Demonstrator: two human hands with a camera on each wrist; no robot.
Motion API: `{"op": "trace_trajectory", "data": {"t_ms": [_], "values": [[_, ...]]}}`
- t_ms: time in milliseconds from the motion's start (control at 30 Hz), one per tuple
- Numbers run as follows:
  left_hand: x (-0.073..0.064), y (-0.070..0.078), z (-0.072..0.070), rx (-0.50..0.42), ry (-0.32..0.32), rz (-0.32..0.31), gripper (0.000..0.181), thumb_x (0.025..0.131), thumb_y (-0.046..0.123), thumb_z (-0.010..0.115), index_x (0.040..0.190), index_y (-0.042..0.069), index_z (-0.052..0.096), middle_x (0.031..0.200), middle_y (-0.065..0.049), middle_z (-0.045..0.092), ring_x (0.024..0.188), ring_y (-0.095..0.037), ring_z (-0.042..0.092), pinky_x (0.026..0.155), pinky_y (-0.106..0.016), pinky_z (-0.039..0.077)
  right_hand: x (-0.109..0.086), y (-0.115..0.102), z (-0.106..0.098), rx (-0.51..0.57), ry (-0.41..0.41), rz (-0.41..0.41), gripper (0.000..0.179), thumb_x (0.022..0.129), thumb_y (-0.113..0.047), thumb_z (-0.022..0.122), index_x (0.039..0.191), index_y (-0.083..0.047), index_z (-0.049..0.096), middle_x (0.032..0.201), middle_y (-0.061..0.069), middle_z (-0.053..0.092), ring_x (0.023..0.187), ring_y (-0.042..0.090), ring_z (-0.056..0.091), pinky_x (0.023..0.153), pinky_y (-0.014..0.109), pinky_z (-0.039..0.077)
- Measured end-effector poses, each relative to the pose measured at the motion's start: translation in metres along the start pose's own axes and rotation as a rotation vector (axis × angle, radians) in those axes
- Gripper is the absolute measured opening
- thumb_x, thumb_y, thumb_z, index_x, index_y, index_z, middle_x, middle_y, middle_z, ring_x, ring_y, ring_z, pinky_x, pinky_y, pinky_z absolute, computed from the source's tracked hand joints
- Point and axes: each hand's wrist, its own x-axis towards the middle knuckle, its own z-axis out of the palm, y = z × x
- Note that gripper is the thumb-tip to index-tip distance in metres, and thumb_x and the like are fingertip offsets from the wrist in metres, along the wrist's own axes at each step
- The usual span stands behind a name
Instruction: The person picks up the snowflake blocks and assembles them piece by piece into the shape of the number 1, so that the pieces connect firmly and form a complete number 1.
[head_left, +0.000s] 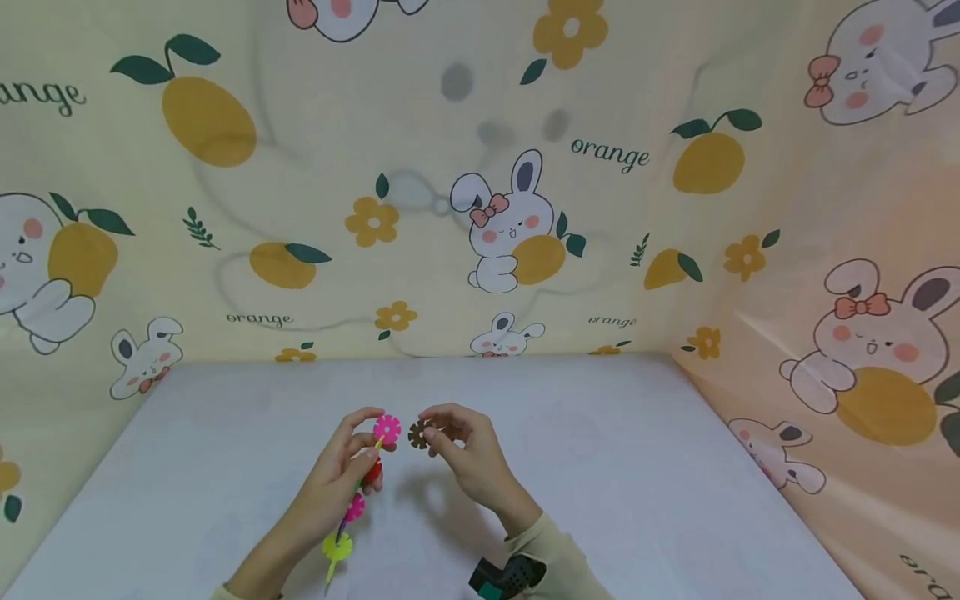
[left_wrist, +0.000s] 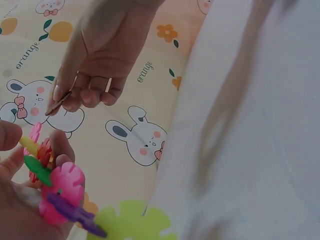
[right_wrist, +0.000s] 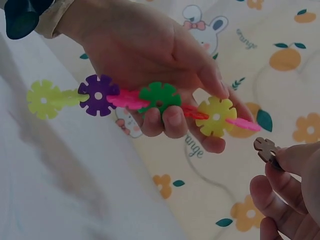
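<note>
My left hand (head_left: pixel 337 471) holds a chain of slotted flower-shaped plastic discs, joined edge to edge. In the right wrist view the chain runs from a lime disc (right_wrist: pixel 43 99) through a purple disc (right_wrist: pixel 98 95), a pink one, a green disc (right_wrist: pixel 159 90), a red one and a yellow disc (right_wrist: pixel 216 116) to a pink disc (right_wrist: pixel 245 124) at the far end. My right hand (head_left: pixel 476 454) pinches a brown slotted disc (head_left: pixel 417 434) between thumb and fingers. A small gap separates it from the chain's pink end. Fingers partly cover the green and red discs.
Both hands are above a white tabletop (head_left: pixel 637 500). Behind and beside it hangs a cream cloth (head_left: pixel 420 275) printed with rabbits, oranges and flowers. A black device (head_left: pixel 507 577) is strapped at the right wrist.
</note>
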Motion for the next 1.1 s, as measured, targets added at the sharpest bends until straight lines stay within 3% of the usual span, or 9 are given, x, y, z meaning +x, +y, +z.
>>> {"op": "trace_trajectory", "data": {"t_ms": [200,667,967,1100], "values": [[-0.0005,0.0008,0.0001,0.028,0.006,-0.05,0.043,0.107,0.014,0.047,0.148,0.025,0.035,0.126,-0.019,0.057,0.077,-0.018,0.062,0.07,-0.024,0.054,-0.0006,-0.0013,-0.0003,0.007,0.038,-0.016,0.019,0.099,-0.004,0.06,0.116,0.001,0.067,0.102,0.024,0.073,0.077,0.004,0.064,0.071,0.025,0.058],[-0.001,-0.0012,-0.0015,0.007,-0.011,0.006,0.046,0.105,0.017,0.054,0.146,0.023,0.033,0.132,-0.02,0.055,0.088,-0.019,0.071,0.084,-0.028,0.059,-0.0006,-0.002,-0.0001,0.045,0.061,-0.026,0.019,0.098,-0.003,0.061,0.115,0.003,0.067,0.101,0.028,0.071,0.073,0.007,0.062,0.07,0.023,0.057],[-0.0017,-0.0016,0.002,-0.007,-0.018,-0.005,0.048,0.104,0.017,0.056,0.146,0.022,0.031,0.133,-0.024,0.054,0.087,-0.018,0.071,0.084,-0.025,0.058,-0.0005,-0.0028,0.0,0.07,0.064,-0.019,0.019,0.099,-0.003,0.06,0.115,0.003,0.067,0.102,0.027,0.071,0.073,0.006,0.062,0.071,0.023,0.056],[-0.0014,-0.0024,0.0045,0.026,-0.018,-0.004,0.046,0.105,0.018,0.055,0.145,0.022,0.033,0.132,-0.022,0.055,0.084,-0.02,0.069,0.076,-0.026,0.057,-0.0018,-0.0051,-0.0002,0.085,0.061,-0.015,0.02,0.099,-0.004,0.06,0.116,0.002,0.067,0.103,0.027,0.071,0.074,0.006,0.062,0.071,0.023,0.056]]}}
